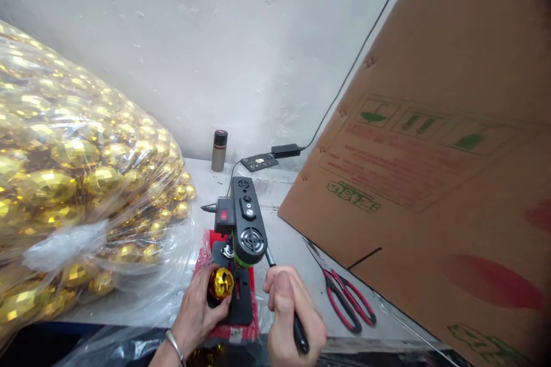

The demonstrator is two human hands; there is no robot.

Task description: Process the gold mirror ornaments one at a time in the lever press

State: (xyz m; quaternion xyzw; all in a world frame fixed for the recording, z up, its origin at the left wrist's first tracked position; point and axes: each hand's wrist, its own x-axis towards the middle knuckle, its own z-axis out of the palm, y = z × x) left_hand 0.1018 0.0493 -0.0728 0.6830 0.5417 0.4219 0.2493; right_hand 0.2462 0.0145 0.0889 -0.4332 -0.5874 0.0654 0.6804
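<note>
My left hand (198, 309) is closed around a small faceted gold ball (221, 282), holding it on the black base plate (241, 309) of a small black press machine (246, 221). My right hand (290, 315) is wrapped around the machine's lever handle (300, 332), which runs up to the machine head. The machine has a red-lit display on its left side and sits on a red mat (206, 249).
A large clear plastic bag of gold balls (73, 183) fills the left. A big cardboard box (434, 172) leans in at the right. Red-handled scissors (344, 295) lie beside it. A small canister (219, 150) and a power adapter (286, 151) stand by the wall.
</note>
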